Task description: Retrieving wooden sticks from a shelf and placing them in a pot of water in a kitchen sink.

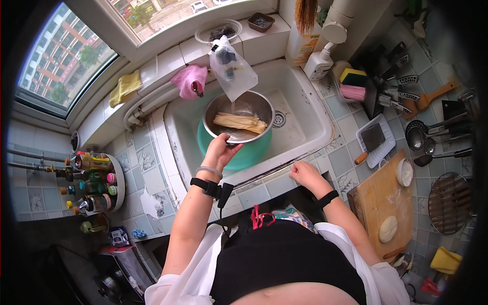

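Observation:
My left hand (222,151) grips the near rim of a stainless steel bowl (211,131), thumb on top. Inside the bowl lies a bundle of pale yellow strips (240,122) that looks like tofu skin, with water around it. A thin stream of water (233,106) falls into the bowl from beneath a plastic bag (234,70) that covers the tap. Under the bowl is a green plastic basin (244,158), standing in the white ceramic sink (305,122). My right hand (305,173) is curled closed by the sink's front edge, with nothing visible in it.
To the right, a wooden cutting board (385,198) carries a piece of dough (388,228) and a bowl of flour (405,172). A soap pump bottle (319,63) stands behind the sink's right corner. Sauce bottles (93,183) crowd a rack at left. A pink cloth (189,81) hangs behind the sink.

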Demonstrator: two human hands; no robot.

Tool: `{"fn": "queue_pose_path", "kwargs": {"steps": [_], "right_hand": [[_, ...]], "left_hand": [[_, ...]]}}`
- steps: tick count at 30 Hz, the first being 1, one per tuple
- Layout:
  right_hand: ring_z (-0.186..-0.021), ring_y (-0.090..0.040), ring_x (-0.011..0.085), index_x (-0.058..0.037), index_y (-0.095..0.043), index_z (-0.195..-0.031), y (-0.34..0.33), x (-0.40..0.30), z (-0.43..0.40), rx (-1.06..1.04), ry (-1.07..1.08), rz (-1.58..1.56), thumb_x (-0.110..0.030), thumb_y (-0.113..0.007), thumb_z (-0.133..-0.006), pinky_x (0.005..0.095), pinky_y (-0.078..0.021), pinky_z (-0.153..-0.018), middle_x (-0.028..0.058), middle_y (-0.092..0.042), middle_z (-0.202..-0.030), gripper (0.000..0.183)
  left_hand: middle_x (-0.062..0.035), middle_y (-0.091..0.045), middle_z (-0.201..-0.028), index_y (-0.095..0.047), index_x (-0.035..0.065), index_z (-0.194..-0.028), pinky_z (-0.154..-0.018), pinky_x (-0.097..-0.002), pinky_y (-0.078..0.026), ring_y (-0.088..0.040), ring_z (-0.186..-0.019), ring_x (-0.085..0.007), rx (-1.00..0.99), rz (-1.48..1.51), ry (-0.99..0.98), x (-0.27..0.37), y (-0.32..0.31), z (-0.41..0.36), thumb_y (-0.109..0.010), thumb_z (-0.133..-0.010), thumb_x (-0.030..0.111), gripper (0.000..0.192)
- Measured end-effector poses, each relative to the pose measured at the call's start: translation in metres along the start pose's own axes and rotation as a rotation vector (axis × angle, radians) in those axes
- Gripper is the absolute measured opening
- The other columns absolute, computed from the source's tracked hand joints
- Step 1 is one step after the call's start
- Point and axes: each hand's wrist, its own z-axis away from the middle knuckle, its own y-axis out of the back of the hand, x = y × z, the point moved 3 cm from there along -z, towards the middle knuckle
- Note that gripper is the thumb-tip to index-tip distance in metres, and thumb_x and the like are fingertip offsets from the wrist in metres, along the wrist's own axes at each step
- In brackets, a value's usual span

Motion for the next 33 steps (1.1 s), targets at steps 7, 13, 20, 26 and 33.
{"fn": "queue_pose_path", "kwargs": {"steps": [7, 13, 20, 26, 33], "right_hand": [[-0.082, -0.059, 0.0364, -0.0011, -0.057, -0.076, -0.003, 0.003, -0.001, 0.026, -0.001, 0.009, -0.017, -0.071, -0.074, 0.0442, -0.0461, -0.074, 0.0173, -0.062, -0.080, 0.021], [-0.082, -0.059, 0.0361, -0.0011, -0.057, -0.076, -0.004, 0.004, 0.000, 0.049, 0.012, 0.004, -0.017, -0.070, -0.074, 0.0442, -0.0463, -0.074, 0.0170, -0.062, -0.080, 0.020], [-0.083, -0.059, 0.0360, -0.0009, -0.058, -0.077, -0.004, 0.001, 0.000, 0.049, 0.021, 0.019, -0.017, -0.069, -0.074, 0.0442, -0.0465, -0.075, 0.0171, -0.062, -0.080, 0.020], [-0.083, -0.059, 0.0362, -0.0009, -0.058, -0.077, -0.001, -0.001, 0.000, 0.034, 0.012, 0.011, -0.019, -0.069, -0.075, 0.0441, -0.0466, -0.074, 0.0178, -0.062, -0.081, 0.021], [-0.082, -0.059, 0.0369, -0.0008, -0.058, -0.077, -0.004, 0.001, -0.002, 0.024, 0.011, 0.008, -0.019, -0.069, -0.075, 0.0446, -0.0464, -0.073, 0.0186, -0.062, -0.080, 0.022]], "left_hand": [[-0.0219, -0.052, -0.118, -0.040, -0.0066, -0.121, -0.078, -0.0433, -0.056, -0.057, -0.102, -0.0332, 0.005, -0.029, 0.007, -0.003, 0.006, -0.002, -0.040, -0.093, 0.007, 0.031], [-0.0215, -0.054, -0.116, -0.042, -0.0078, -0.118, -0.079, -0.0425, -0.056, -0.057, -0.102, -0.0330, 0.009, -0.052, -0.028, -0.003, 0.006, 0.003, -0.040, -0.093, 0.008, 0.030], [-0.0202, -0.054, -0.116, -0.043, -0.0056, -0.118, -0.082, -0.0403, -0.055, -0.056, -0.101, -0.0301, -0.029, -0.093, -0.035, -0.004, 0.010, 0.005, -0.040, -0.094, 0.009, 0.029], [-0.0208, -0.053, -0.117, -0.042, -0.0067, -0.119, -0.083, -0.0404, -0.054, -0.056, -0.102, -0.0306, -0.015, -0.074, -0.043, -0.010, 0.016, 0.004, -0.038, -0.094, 0.009, 0.030], [-0.0237, -0.055, -0.115, -0.041, -0.0089, -0.120, -0.081, -0.0426, -0.055, -0.060, -0.098, -0.0343, 0.010, -0.045, -0.045, -0.015, 0.024, 0.000, -0.040, -0.092, 0.009, 0.033]]}}
